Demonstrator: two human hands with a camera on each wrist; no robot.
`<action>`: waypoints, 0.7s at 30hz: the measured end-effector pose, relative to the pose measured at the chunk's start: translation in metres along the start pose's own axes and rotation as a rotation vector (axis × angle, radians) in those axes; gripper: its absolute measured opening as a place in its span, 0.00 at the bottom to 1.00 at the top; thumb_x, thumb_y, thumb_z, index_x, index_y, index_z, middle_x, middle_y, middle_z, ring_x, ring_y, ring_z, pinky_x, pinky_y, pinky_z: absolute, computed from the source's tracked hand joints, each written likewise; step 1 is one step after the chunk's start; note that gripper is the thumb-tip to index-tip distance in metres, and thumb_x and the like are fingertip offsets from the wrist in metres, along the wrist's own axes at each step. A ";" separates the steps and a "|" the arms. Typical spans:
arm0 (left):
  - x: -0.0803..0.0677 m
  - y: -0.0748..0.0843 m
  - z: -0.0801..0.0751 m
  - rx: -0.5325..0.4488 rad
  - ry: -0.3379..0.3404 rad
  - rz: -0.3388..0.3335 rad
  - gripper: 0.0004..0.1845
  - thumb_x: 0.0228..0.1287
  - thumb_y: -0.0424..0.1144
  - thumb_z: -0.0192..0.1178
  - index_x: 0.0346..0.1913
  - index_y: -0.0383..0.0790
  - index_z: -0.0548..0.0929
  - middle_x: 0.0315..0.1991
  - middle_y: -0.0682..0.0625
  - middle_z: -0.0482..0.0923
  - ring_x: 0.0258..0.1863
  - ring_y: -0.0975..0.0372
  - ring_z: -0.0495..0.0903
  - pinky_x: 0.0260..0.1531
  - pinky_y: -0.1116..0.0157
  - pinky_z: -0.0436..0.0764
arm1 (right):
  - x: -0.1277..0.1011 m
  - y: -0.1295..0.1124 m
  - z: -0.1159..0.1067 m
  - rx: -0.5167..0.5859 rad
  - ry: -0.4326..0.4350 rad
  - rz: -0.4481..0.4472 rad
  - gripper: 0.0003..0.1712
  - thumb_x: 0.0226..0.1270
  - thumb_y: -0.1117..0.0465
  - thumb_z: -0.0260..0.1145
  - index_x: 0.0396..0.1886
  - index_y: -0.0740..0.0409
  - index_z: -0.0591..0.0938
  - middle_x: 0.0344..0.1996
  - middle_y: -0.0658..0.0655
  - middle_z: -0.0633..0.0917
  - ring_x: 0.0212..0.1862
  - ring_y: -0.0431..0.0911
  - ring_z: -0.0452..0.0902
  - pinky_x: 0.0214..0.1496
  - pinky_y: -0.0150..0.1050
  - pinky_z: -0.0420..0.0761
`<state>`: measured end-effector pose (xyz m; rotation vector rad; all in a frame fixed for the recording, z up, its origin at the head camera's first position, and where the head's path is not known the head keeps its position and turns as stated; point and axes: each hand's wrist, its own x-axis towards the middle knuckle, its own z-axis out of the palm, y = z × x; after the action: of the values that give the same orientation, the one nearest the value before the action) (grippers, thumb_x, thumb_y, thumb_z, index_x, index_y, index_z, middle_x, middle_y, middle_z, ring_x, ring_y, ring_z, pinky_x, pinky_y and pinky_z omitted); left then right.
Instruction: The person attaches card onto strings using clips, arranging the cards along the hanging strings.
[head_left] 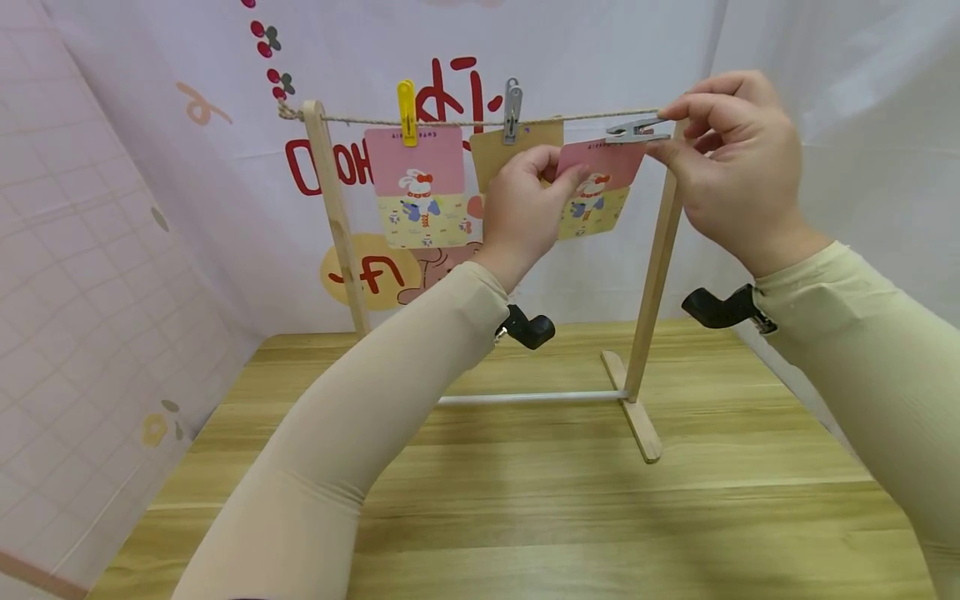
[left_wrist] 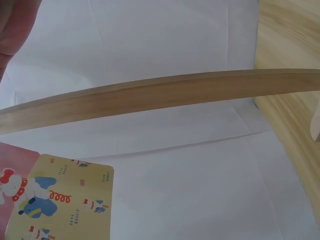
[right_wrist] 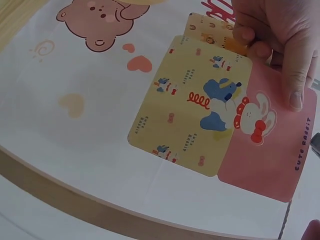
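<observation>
In the head view my left hand (head_left: 525,208) pinches the left edge of a pink-and-yellow rabbit card (head_left: 603,212) between thumb and fingers. My right hand (head_left: 742,162) pinches the handle end of a grey clothespin (head_left: 637,132), whose nose lies over the card's top edge, right at the twine (head_left: 600,117). The right wrist view shows the card (right_wrist: 200,110) from the front, the left thumb lying on its pink half. Further left, a yellow clothespin (head_left: 407,112) holds a matching card (head_left: 420,187) on the twine. Between them a tan card (head_left: 491,154), partly hidden by my left hand, hangs from another grey clothespin (head_left: 512,108).
The twine runs between two wooden posts, the left post (head_left: 337,217) and the right post (head_left: 656,275), whose foot (head_left: 641,429) stands on the wood-grain table (head_left: 525,508). A white rod (head_left: 532,398) joins the posts low down. Behind hangs a printed white cloth (head_left: 600,50).
</observation>
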<state>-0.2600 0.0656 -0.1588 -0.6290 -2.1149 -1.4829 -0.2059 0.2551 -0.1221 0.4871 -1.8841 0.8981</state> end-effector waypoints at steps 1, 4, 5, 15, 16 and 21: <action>0.001 0.001 0.000 -0.007 0.000 -0.006 0.11 0.73 0.49 0.67 0.44 0.46 0.87 0.35 0.54 0.79 0.38 0.65 0.77 0.37 0.71 0.74 | 0.001 0.000 0.000 -0.006 -0.002 -0.005 0.12 0.63 0.68 0.78 0.43 0.71 0.90 0.40 0.29 0.72 0.45 0.31 0.72 0.44 0.23 0.76; 0.001 0.003 0.001 -0.008 -0.005 -0.031 0.11 0.73 0.50 0.67 0.44 0.46 0.87 0.33 0.55 0.80 0.36 0.65 0.78 0.36 0.71 0.74 | 0.004 -0.001 0.000 -0.002 -0.002 0.013 0.12 0.62 0.70 0.78 0.43 0.73 0.90 0.40 0.31 0.72 0.44 0.30 0.71 0.44 0.22 0.76; 0.001 0.004 0.002 -0.007 -0.008 -0.037 0.11 0.73 0.50 0.67 0.44 0.47 0.87 0.34 0.55 0.81 0.36 0.65 0.78 0.36 0.71 0.75 | 0.004 -0.001 0.000 -0.002 -0.004 0.020 0.12 0.62 0.70 0.78 0.44 0.73 0.89 0.40 0.32 0.72 0.44 0.30 0.71 0.44 0.21 0.76; 0.007 0.011 0.009 -0.031 -0.006 -0.016 0.10 0.74 0.48 0.67 0.45 0.45 0.87 0.34 0.55 0.81 0.36 0.66 0.78 0.36 0.73 0.75 | 0.011 -0.007 -0.003 -0.035 -0.015 0.037 0.13 0.63 0.69 0.77 0.45 0.74 0.89 0.41 0.31 0.72 0.44 0.28 0.70 0.45 0.21 0.74; 0.008 0.012 0.010 -0.033 -0.001 -0.015 0.10 0.74 0.48 0.67 0.45 0.45 0.87 0.35 0.55 0.82 0.36 0.66 0.78 0.36 0.73 0.75 | 0.011 -0.008 -0.003 -0.039 -0.016 0.037 0.13 0.63 0.69 0.77 0.45 0.73 0.89 0.41 0.31 0.72 0.44 0.28 0.70 0.45 0.21 0.74; 0.012 0.011 0.011 -0.018 0.024 -0.025 0.10 0.73 0.49 0.67 0.45 0.47 0.88 0.37 0.56 0.84 0.37 0.67 0.79 0.37 0.73 0.75 | 0.016 -0.006 -0.003 -0.081 -0.032 0.018 0.12 0.64 0.67 0.78 0.45 0.71 0.90 0.41 0.29 0.71 0.44 0.26 0.68 0.45 0.21 0.72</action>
<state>-0.2636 0.0803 -0.1468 -0.5903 -2.1008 -1.5175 -0.2074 0.2539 -0.1046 0.4377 -1.9487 0.8265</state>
